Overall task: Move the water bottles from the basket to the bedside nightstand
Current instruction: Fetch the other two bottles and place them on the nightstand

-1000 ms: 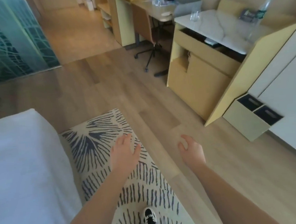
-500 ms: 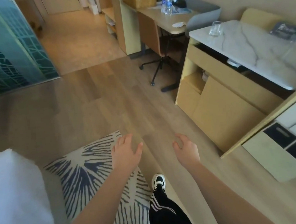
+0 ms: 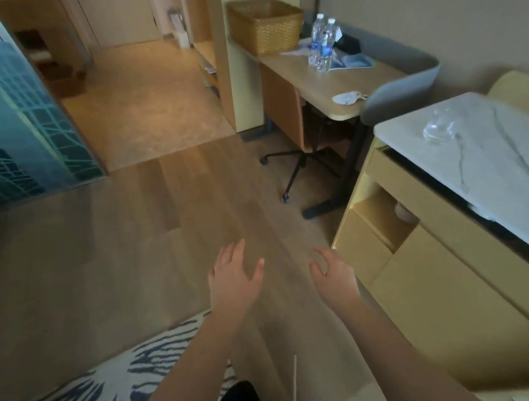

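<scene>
A woven tan basket [image 3: 266, 25] stands at the far end of a wooden desk [image 3: 317, 84] at the top of the head view. Two clear water bottles [image 3: 321, 44] with blue labels stand upright on the desk just right of the basket, outside it. My left hand [image 3: 232, 279] and my right hand [image 3: 332, 274] hang low over the wooden floor, far short of the desk. Both hands hold nothing and their fingers are spread. What lies inside the basket is hidden. No nightstand is in view.
A swivel chair [image 3: 296, 141] is tucked under the desk. A marble-topped cabinet [image 3: 473, 167] with a glass [image 3: 438, 128] runs along the right. A patterned rug [image 3: 92, 391] lies at bottom left, a teal glass panel [image 3: 11, 130] at left, an entry hallway [image 3: 136, 93] beyond.
The view has moved forward and tilted up: the bed has left the frame, and the desk, basket and bottles appear larger and nearer. Both hands stay empty.
</scene>
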The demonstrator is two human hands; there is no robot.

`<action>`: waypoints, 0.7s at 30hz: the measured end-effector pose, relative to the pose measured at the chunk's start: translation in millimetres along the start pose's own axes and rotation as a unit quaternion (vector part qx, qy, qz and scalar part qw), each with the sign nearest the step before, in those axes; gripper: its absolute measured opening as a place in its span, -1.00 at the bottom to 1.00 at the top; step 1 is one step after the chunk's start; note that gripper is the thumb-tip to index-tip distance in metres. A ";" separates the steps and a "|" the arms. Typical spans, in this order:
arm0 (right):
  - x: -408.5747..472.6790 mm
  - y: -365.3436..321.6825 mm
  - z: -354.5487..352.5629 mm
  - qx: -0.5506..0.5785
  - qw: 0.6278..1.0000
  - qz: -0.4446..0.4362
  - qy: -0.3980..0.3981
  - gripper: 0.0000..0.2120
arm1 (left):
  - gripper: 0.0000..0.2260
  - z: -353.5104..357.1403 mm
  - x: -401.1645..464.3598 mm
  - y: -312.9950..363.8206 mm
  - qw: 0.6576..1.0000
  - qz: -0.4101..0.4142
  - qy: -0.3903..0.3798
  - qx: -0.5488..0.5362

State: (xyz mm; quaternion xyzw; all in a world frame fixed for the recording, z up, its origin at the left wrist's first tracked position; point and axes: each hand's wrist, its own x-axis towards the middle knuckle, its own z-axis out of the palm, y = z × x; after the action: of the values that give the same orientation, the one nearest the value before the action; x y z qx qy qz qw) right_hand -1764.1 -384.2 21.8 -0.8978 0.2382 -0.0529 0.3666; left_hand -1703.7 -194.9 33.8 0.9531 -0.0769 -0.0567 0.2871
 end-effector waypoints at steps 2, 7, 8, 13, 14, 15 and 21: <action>46.6 -10.3 8.8 -0.007 1.000 0.001 0.008 -0.63 | -0.42 2.2 48.8 2.5 1.000 0.001 0.001 -0.002; 180.1 -35.4 39.0 -0.020 1.000 -0.019 0.012 -0.63 | -0.43 6.7 189.6 1.3 1.000 0.014 0.017 -0.009; 208.9 -42.2 46.4 -0.018 1.000 -0.016 0.012 -0.63 | -0.44 6.1 221.5 0.1 1.000 0.018 0.019 -0.008; 364.0 -97.9 70.9 -0.003 1.000 -0.001 0.021 -0.62 | -0.42 -14.7 391.3 -4.6 0.999 0.048 0.004 0.021; 393.1 -110.0 70.8 -0.002 1.000 0.003 0.030 -0.61 | -0.43 -21.7 423.1 -2.1 0.998 0.058 0.003 0.028; 420.7 -121.4 69.8 -0.001 0.999 0.008 0.040 -0.61 | -0.43 -29.1 453.1 1.9 0.997 0.070 0.004 0.033; 555.4 -164.3 59.7 0.020 0.995 0.026 0.096 -0.63 | -0.43 -44.0 597.3 38.7 0.993 0.116 -0.005 0.022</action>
State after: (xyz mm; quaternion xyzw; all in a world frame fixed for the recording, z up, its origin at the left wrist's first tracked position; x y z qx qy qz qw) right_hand -1194.8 -504.0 46.5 -0.8749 0.2939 -0.1337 0.3609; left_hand -1115.0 -310.0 53.7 0.9435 -0.1901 -0.0261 0.2703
